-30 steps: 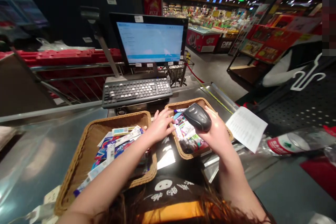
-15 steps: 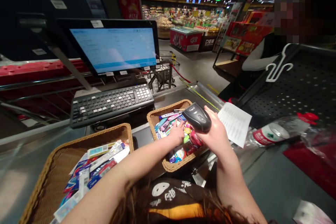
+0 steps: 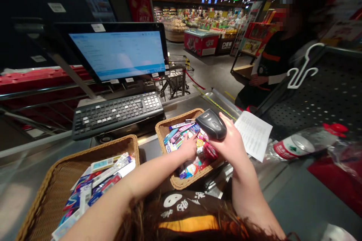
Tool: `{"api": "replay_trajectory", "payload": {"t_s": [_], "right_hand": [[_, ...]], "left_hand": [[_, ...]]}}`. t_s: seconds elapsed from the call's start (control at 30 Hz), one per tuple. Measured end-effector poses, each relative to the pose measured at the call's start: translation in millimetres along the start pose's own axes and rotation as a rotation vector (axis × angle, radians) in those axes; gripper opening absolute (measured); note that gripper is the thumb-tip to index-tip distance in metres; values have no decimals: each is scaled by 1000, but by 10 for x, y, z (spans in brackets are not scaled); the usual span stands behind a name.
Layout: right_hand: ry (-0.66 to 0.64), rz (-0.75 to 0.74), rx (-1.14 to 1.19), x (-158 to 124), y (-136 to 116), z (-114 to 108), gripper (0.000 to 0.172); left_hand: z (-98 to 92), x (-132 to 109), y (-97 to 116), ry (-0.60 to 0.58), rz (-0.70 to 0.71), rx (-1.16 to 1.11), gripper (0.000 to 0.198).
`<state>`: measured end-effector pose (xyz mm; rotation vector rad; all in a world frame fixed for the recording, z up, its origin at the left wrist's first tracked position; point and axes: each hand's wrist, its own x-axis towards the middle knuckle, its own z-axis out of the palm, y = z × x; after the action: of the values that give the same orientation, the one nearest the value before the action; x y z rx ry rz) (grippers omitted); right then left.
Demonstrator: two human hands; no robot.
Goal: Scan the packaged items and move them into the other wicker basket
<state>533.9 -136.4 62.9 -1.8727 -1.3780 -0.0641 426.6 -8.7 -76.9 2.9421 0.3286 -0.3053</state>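
Note:
My right hand (image 3: 232, 143) grips a black handheld barcode scanner (image 3: 211, 123) and holds it over the right wicker basket (image 3: 166, 130). That basket is filled with several small colourful packets (image 3: 192, 165). My left hand (image 3: 189, 147) reaches into the same basket with its fingers curled down among the packets; whether it holds one is hidden. A second, larger wicker basket (image 3: 56, 171) at the lower left contains several boxed toothpaste-like packs (image 3: 98, 180).
A black keyboard (image 3: 117, 112) and a lit monitor (image 3: 118, 53) stand behind the baskets on the steel counter (image 3: 17, 180). A printed paper sheet (image 3: 254, 133) and a plastic bottle (image 3: 296, 144) lie to the right. Another person (image 3: 271, 67) stands beyond the black perforated panel (image 3: 325, 98).
My left hand moved from the gap between the baskets into the right basket. The view swung right, and the scanner stayed over that basket.

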Motion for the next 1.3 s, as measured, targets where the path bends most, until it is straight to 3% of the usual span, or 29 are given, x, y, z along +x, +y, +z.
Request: {"api": "replay_trajectory", "payload": {"t_s": [0.2, 0.47, 0.8, 1.03, 1.3], "right_hand": [[36, -16, -3, -32, 1, -26, 53], [50, -28, -2, -58, -46, -55, 52], [36, -128, 0, -48, -309, 11, 51], [43, -236, 20, 90, -670, 118, 48], [-10, -401, 51, 147, -1265, 227, 48]], "left_hand": [[-160, -75, -19, 67, -36, -9, 23], [-643, -374, -119, 335, -32, -59, 14], [-1197, -1285, -659, 737, -98, -14, 17], [-1427, -1899, -832, 904, -210, 68, 22], [-1599, -2492, -963, 1051, -314, 287, 24]]}}
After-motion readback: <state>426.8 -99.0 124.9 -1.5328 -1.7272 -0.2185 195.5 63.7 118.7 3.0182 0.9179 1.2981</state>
